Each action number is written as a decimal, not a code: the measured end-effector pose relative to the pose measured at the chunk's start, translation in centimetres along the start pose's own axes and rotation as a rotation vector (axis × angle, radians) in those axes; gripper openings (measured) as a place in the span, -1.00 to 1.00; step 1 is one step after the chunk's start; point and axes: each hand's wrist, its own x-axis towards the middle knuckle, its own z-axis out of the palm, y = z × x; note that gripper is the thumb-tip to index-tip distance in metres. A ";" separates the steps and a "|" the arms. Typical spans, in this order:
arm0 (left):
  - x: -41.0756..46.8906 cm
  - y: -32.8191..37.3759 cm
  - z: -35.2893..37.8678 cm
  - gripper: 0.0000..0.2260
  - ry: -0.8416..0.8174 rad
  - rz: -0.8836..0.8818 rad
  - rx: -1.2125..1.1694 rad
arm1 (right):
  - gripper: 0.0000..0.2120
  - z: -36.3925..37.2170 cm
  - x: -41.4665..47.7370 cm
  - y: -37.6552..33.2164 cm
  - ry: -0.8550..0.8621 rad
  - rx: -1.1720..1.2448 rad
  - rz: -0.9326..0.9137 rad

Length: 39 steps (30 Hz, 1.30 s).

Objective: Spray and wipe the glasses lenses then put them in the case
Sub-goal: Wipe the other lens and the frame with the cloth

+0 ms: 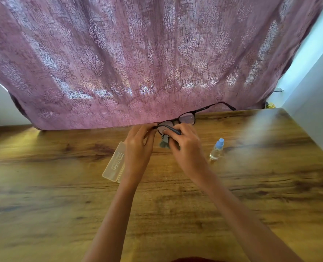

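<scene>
Daylight glows through the curtain [156,53] beyond the fingers [147,131], leaving pale glare on the table [266,129] to their right. Edges bow from the wide lens; everything looks slightly soft.

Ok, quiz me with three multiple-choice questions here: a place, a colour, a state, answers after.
1. Where is the spray bottle? A. on the table, right of the right hand. B. on the floor. C. on a shelf.
2. Its cap's colour? A. red. B. blue. C. black.
3. The glasses are: A. held up, arms unfolded. B. folded on the table. C. snapped in two.
Answers: A, it stands on the wood beside that hand; B, the cap is light blue; A, the left hand grips the frame, the right presses a grey cloth on a lens.
</scene>
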 end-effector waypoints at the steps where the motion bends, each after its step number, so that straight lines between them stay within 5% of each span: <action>1: -0.1 0.0 0.0 -0.89 -0.013 0.012 0.010 | -0.78 0.1 0.0 -0.1 0.001 0.006 -0.003; 39: -0.2 -1.1 -0.1 -0.85 0.021 0.051 -0.020 | -0.76 -0.2 1.0 0.4 0.116 0.091 0.074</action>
